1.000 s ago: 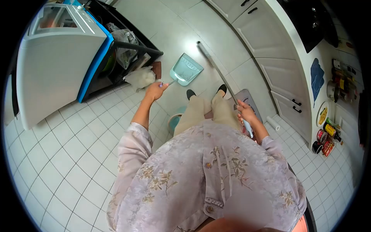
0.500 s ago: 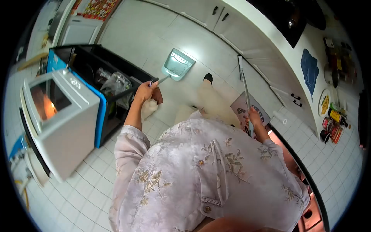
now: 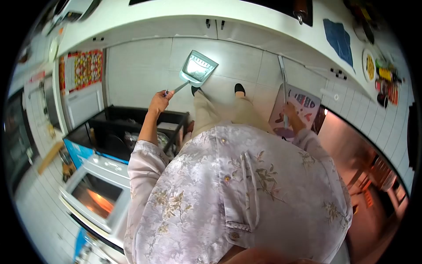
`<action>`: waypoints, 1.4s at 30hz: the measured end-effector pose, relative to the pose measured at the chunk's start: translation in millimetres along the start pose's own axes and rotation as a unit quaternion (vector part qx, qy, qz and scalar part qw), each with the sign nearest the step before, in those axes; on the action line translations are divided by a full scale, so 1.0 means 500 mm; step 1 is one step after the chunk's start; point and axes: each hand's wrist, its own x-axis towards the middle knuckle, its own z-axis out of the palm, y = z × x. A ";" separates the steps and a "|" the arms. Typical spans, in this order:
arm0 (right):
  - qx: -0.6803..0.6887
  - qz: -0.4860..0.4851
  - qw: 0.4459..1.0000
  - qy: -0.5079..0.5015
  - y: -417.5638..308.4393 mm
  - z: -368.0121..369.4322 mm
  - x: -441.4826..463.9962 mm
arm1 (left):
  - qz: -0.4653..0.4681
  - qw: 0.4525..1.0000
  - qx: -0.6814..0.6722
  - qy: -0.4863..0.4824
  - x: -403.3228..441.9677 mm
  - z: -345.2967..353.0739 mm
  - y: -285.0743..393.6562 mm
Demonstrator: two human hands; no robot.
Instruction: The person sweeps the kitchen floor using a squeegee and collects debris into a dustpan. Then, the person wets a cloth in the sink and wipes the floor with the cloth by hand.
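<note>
My left hand (image 3: 160, 102) is closed round the handle of a pale green dustpan (image 3: 198, 68), whose pan is at the floor in front of my feet. On the other side, my right hand (image 3: 290, 113) grips a long, thin light-coloured pole (image 3: 283, 77). The pole reaches forward over a patterned mat (image 3: 303, 103) toward the base of the cabinets. Both of my feet, in black shoes, show between the two tools.
White cabinets (image 3: 246, 37) under a counter curve across the front. A black rack (image 3: 118, 132) and a white appliance (image 3: 99, 193) stand on the left. At right are a doorway and bottles (image 3: 387, 74) on the counter.
The view has turned, bringing the cabinets across the front and the rack lower left. The pole's far end has swung out to the right, beside the cabinets. Both hands keep their hold.
</note>
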 end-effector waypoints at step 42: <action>0.267 0.155 0.904 0.296 0.045 0.521 -0.458 | 0.178 0.919 0.273 -0.222 0.275 -0.252 0.233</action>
